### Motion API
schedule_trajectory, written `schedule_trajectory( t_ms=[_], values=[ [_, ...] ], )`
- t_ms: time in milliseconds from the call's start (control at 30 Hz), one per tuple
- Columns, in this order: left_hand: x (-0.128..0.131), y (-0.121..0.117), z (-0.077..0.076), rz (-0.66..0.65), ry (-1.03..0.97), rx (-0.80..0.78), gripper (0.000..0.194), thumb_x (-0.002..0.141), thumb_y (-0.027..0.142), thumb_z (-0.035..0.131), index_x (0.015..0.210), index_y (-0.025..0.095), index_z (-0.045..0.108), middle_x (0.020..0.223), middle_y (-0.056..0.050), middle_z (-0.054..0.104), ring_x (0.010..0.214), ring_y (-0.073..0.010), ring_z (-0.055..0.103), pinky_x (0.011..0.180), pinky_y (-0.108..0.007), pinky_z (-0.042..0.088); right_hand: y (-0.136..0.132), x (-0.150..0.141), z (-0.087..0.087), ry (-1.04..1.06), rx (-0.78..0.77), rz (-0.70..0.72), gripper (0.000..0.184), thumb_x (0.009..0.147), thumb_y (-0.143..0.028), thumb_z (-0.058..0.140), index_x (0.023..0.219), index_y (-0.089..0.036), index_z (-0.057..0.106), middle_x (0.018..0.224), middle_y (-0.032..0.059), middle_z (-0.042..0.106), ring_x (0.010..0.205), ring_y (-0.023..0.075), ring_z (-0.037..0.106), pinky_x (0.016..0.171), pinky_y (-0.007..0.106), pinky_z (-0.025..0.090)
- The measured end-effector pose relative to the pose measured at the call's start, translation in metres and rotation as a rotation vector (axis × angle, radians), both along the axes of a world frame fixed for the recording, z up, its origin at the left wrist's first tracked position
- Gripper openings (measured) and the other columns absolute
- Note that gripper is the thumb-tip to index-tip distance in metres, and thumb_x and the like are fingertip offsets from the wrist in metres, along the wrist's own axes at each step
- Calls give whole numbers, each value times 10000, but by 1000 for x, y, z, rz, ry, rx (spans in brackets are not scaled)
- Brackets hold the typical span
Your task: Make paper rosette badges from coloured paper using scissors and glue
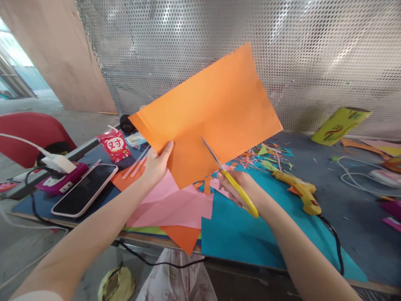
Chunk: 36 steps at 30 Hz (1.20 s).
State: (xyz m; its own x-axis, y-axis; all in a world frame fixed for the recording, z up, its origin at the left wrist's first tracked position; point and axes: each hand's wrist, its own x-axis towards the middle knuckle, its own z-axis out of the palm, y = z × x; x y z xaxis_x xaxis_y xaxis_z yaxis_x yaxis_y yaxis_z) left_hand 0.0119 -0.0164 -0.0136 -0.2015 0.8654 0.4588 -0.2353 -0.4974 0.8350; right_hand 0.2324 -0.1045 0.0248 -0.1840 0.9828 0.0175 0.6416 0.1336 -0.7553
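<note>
A large sheet of orange paper is held up, tilted, above the table. My left hand pinches its lower left edge, thumb on the near face. In my right hand is a pair of scissors with yellow handles, my fingers wrapped round them. One blade lies across the near face of the orange sheet at its lower edge; the other blade is hidden, apparently behind the paper. Below the hands lie pink paper and a blue-green sheet.
A yellow glue gun lies at the right, near paper scraps. On the left are a phone, a purple power strip and a red snack packet. A yellow-green tube stands by the perforated metal panel.
</note>
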Motion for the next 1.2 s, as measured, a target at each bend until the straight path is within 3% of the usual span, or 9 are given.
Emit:
schedule_trajectory(
  t_ms=[633,900,1200],
  values=[
    [1,-3,1,6,55,25,430,710,507,725,1026,218,677,1094,-75,713,1129,-273,624,996,-412,495,-2,-1,1,47,21,56,601,774,-780,372,649,-202,482,390,-68,335,352,79,337,398,235,233],
    [1,-7,0,-13,69,16,442,719,483,728,1066,215,672,1110,-75,708,1130,-285,623,1022,-428,477,-5,0,8,86,-73,98,583,738,-786,428,633,-213,435,420,-68,359,348,79,371,381,225,289],
    [1,-5,-3,5,63,0,452,712,479,736,1074,217,668,1097,-71,712,1141,-285,617,1026,-422,472,0,1,-2,61,-32,44,614,766,-791,376,605,-204,461,398,-52,359,336,81,360,364,221,256]
  ],
)
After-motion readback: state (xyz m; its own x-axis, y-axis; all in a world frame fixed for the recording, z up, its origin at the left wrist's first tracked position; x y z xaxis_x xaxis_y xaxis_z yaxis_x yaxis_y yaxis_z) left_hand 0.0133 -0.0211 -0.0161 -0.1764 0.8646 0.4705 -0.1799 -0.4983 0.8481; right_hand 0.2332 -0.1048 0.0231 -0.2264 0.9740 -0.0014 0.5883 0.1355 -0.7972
